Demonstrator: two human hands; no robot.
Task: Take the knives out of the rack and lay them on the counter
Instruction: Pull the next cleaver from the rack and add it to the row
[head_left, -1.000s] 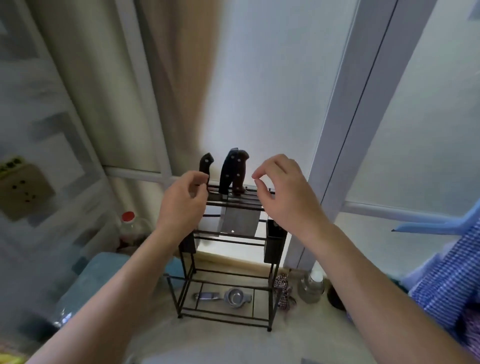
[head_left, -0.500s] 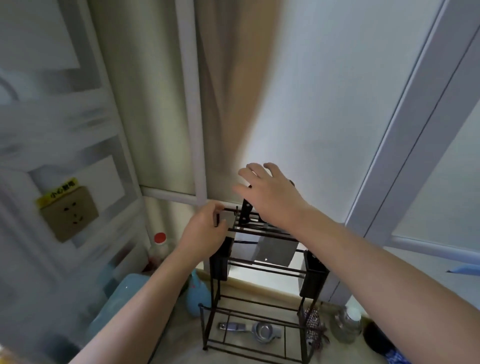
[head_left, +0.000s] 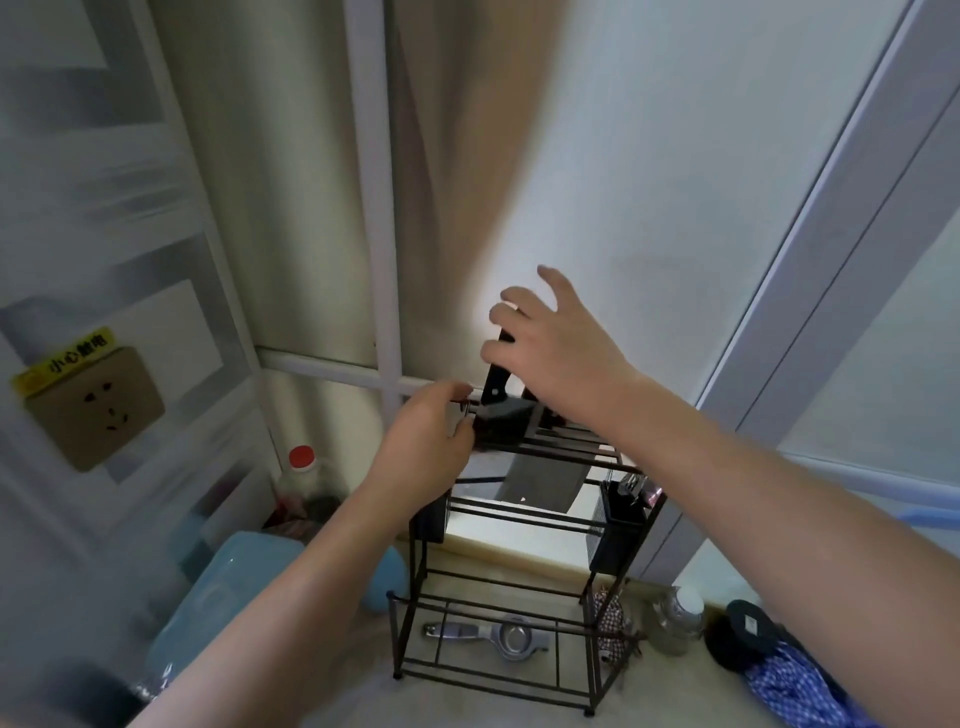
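Note:
A black wire rack (head_left: 522, 685) stands on the counter against the window. A knife's black handle (head_left: 495, 382) sticks up from the rack's top, and a cleaver blade (head_left: 540, 483) hangs below the top rails. My left hand (head_left: 422, 449) is pinched on the top rail at the rack's left corner. Spread above the handles is my right hand (head_left: 558, 349), its lower fingers touching the black handle and hiding the other handles behind it. I cannot see a firm grip on any knife.
A metal squeezer (head_left: 511, 636) lies on the rack's bottom shelf, and a black utensil holder (head_left: 618, 527) hangs at its right. A red-capped bottle (head_left: 301, 475) and blue container (head_left: 223, 597) stand left. A glass jar (head_left: 678, 621) and checked cloth (head_left: 800, 693) are right.
My right hand has moved up and over the knife handles, fingers spreading. My left hand has settled on the rack's top left rail. The view has shifted left and closer.

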